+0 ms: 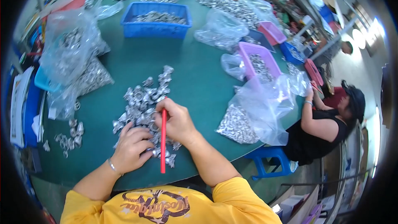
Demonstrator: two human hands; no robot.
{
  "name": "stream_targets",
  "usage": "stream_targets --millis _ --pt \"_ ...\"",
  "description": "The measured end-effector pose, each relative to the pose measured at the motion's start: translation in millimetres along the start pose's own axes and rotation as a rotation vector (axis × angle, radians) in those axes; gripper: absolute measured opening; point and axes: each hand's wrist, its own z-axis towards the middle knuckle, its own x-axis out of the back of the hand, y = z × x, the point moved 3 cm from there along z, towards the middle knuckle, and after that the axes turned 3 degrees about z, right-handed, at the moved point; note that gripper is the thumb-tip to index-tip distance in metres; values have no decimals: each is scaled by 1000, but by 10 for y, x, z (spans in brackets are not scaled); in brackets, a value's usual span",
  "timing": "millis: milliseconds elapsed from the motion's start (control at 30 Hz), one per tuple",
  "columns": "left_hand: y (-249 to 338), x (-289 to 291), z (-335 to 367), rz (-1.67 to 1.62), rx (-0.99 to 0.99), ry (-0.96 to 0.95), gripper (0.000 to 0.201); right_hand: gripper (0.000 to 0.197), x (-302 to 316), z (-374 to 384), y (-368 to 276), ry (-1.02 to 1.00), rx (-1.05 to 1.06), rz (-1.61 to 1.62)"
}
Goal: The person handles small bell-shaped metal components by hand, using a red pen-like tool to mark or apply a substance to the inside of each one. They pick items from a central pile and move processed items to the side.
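A heap of small silvery metal parts (143, 103) lies on the green table in front of me. My right hand (176, 122) is closed round a red stick-like tool (163, 149), whose long straight shaft points back toward me. That hand rests at the right side of the heap, and its fingertips are partly hidden. On the near left side of the heap lies my left hand (132, 147), fingers bent and somewhat apart over the parts. Whether a part sits under its fingers is hidden.
A blue bin (156, 32) of metal parts stands farther back. Filled plastic bags (89, 76) crowd the left; a pink basket (244, 52) and an open bag of parts (238, 124) lie right. A few loose parts (70, 139) sit left. A co-worker (327, 120) sits at the right edge.
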Motion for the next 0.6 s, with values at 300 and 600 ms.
stream_targets --millis 300,600 --pt "-95 -71 -66 -461 336 536 52 14 -84 16 -86 -200 193 259" --pt "-99 -34 -35 -188 204 341 29 16 44 0 -139 -80 107 207"
